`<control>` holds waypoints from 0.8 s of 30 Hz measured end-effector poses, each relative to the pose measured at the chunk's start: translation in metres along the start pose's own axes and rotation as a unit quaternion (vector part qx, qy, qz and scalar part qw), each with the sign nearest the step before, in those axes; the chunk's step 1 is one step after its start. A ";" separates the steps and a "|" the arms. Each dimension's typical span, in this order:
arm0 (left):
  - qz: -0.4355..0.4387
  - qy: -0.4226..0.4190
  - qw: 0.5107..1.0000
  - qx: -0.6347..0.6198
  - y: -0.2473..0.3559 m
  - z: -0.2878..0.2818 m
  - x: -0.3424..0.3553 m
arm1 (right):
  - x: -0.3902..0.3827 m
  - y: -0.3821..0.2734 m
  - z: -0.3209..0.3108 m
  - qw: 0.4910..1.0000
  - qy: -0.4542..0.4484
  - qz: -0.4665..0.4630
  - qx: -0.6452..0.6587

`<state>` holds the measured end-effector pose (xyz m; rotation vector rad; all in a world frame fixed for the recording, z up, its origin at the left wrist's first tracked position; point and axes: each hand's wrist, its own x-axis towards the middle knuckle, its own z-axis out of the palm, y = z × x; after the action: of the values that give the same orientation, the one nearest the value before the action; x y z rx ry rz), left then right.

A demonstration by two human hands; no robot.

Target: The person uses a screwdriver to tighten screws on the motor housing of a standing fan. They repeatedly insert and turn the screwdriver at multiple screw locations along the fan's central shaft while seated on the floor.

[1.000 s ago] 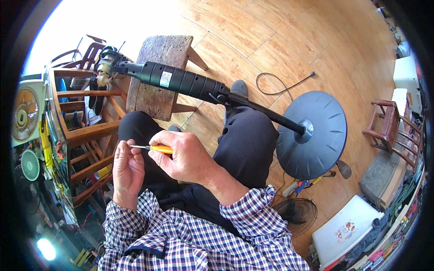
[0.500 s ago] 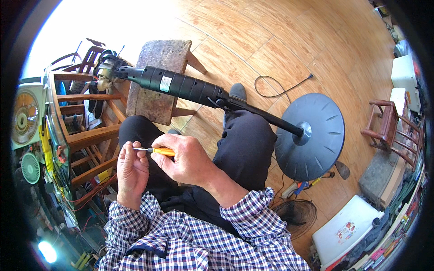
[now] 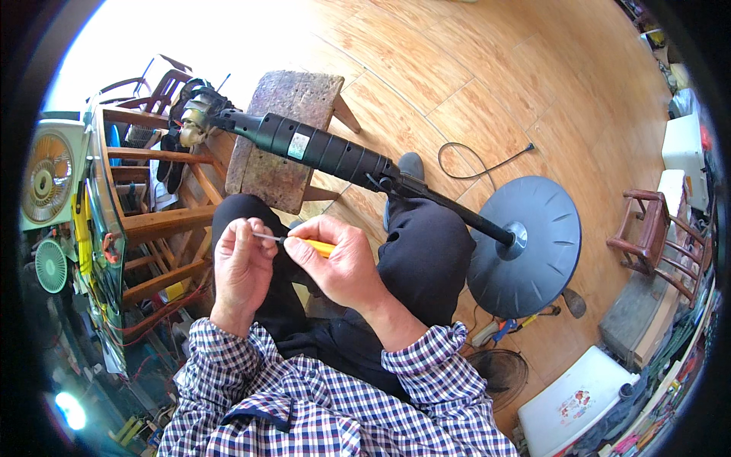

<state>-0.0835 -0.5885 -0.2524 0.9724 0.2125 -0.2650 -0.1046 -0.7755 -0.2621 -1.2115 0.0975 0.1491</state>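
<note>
My right hand [image 3: 346, 270] is closed round a small screwdriver with a yellow handle [image 3: 321, 247] and thin shaft, angled toward my left hand [image 3: 242, 266]. That hand's fingertips are pinched at the screwdriver's tip; whatever they hold is too small to make out. Both hands are above my dark-trousered knees. Beyond them a long black tool [image 3: 335, 160] lies slanted across a worn wooden stool [image 3: 263, 183], with a brass-coloured fitting [image 3: 196, 118] at its left end and a wide dark disc [image 3: 533, 266] at the lower end of its pole.
A wooden frame [image 3: 164, 225] crowded with items stands left, beside two fans [image 3: 49, 183]. A cable [image 3: 468, 164] lies on the tiled floor [image 3: 533, 114]. At right are a reddish wooden chair [image 3: 640, 232], a white board [image 3: 563, 388] and clutter; a black fan guard [image 3: 495, 373] sits low right.
Both hands and the screwdriver have shifted a little right and up, grips looking much the same. The whole view has shifted slightly, with the stool and tool appearing further right and lower.
</note>
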 end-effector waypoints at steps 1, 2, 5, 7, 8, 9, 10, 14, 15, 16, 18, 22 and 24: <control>0.006 0.010 1.000 -0.008 -0.004 0.006 0.004 | 0.002 0.007 0.002 0.999 0.017 0.008 0.039; -0.004 0.051 0.999 -0.017 -0.008 0.012 0.007 | 0.003 0.010 0.002 0.998 0.040 0.002 0.041; -0.049 0.090 0.989 -0.109 -0.022 0.021 0.022 | 0.003 0.005 0.001 0.993 0.102 -0.025 -0.059; -0.064 0.082 0.984 -0.145 -0.033 0.022 0.032 | 0.001 0.003 -0.002 0.984 0.121 -0.039 -0.128; -0.071 0.079 0.982 -0.157 -0.037 0.022 0.034 | 0.000 0.003 -0.004 0.981 0.120 -0.042 -0.148; -0.076 0.081 0.979 -0.170 -0.042 0.022 0.037 | 0.000 0.004 -0.005 0.978 0.118 -0.044 -0.166; -0.079 0.082 0.978 -0.176 -0.045 0.021 0.038 | 0.000 0.007 -0.007 0.976 0.122 -0.043 -0.177; -0.093 0.106 0.970 -0.199 -0.052 0.020 0.037 | 0.002 0.012 -0.006 0.965 0.138 -0.065 -0.213; -0.098 0.102 0.968 -0.206 -0.054 0.019 0.038 | 0.002 0.013 -0.007 0.962 0.140 -0.067 -0.224; -0.102 0.101 0.967 -0.211 -0.056 0.018 0.038 | 0.001 0.014 -0.007 0.959 0.142 -0.068 -0.236; -0.110 0.095 0.965 -0.217 -0.058 0.016 0.037 | 0.002 0.016 -0.008 0.949 0.142 -0.083 -0.270; -0.130 0.087 0.960 -0.232 -0.064 0.010 0.036 | -0.002 0.019 -0.010 0.938 0.125 -0.116 -0.303; -0.138 0.096 0.958 -0.231 -0.067 0.008 0.036 | -0.003 0.025 -0.013 0.929 0.123 -0.129 -0.324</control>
<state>-0.0697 -0.6360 -0.3111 0.5001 0.5649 -0.3562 -0.1115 -0.7787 -0.2895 -1.8881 0.1105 -0.2239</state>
